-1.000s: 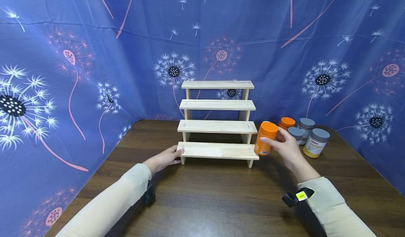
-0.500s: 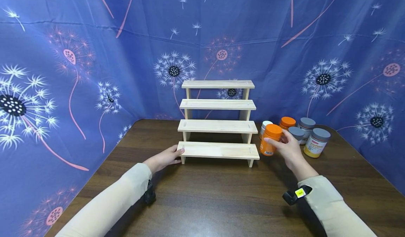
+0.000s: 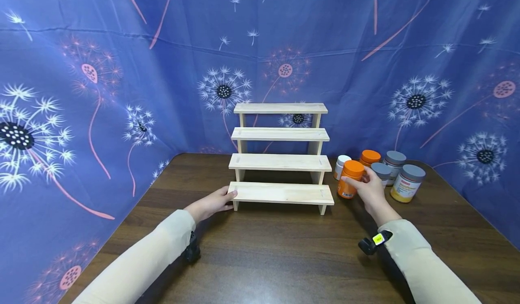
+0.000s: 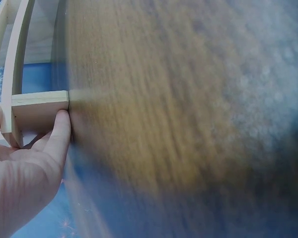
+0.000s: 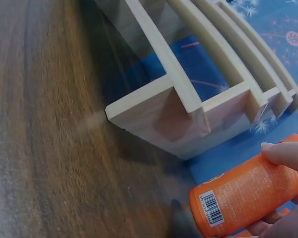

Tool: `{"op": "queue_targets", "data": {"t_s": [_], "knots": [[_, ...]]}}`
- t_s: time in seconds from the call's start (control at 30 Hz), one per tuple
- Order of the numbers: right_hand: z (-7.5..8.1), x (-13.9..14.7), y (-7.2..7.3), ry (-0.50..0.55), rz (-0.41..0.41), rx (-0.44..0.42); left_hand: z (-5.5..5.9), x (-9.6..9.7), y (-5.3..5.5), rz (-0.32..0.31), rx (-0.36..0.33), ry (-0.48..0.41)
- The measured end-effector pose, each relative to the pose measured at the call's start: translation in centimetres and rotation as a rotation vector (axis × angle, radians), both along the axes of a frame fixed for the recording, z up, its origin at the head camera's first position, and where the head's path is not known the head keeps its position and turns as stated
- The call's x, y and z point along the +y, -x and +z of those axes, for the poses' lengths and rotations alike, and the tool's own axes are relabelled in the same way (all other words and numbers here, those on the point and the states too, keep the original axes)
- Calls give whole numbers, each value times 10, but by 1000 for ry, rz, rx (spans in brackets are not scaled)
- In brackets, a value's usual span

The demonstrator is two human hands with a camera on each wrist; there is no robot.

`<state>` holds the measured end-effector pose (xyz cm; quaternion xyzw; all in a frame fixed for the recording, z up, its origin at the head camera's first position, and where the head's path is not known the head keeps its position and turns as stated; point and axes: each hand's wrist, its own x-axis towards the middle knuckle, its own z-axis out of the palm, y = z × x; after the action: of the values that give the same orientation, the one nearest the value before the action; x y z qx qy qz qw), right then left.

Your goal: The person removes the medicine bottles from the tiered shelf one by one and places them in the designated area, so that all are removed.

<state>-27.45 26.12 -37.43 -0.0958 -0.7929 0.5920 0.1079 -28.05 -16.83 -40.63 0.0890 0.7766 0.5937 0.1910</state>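
Note:
My right hand (image 3: pixel 370 195) grips an orange bottle (image 3: pixel 346 189) with an orange lid, thumb on the near side, just right of the stand's lowest step. In the right wrist view the orange bottle (image 5: pixel 238 196) is tilted, barcode showing, its base close over the table. A pale wooden four-tier display stand (image 3: pixel 280 192) stands mid-table with bare steps. At its lower left end, my left hand (image 3: pixel 212 204) holds the bottom step, thumb on top. The left wrist view shows a finger of the left hand (image 4: pixel 32 173) against the stand's side panel (image 4: pixel 39 111).
Behind the held bottle stands a small white-capped bottle (image 3: pixel 340 166). To its right are another orange-lidded bottle (image 3: pixel 369 157) and several grey-lidded jars, the nearest a yellow-and-white jar (image 3: pixel 405 186). A blue dandelion-print cloth (image 3: pixel 170 92) hangs around the brown wooden table (image 3: pixel 260 250).
My right hand has moved the orange bottle rightward, away from the stand's end, and slightly back. The white-capped bottle behind it has come into view. My left hand stays put.

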Motion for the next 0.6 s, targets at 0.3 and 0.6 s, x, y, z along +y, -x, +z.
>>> {"op": "queue_targets", "data": {"t_s": [0.3,0.6], "knots": [[-10,2,15,28,-15,2,2,1,-1,-11,-7,12],[-17,4,20,12,11,-4,5,3,-4,5,-22,43]]}}
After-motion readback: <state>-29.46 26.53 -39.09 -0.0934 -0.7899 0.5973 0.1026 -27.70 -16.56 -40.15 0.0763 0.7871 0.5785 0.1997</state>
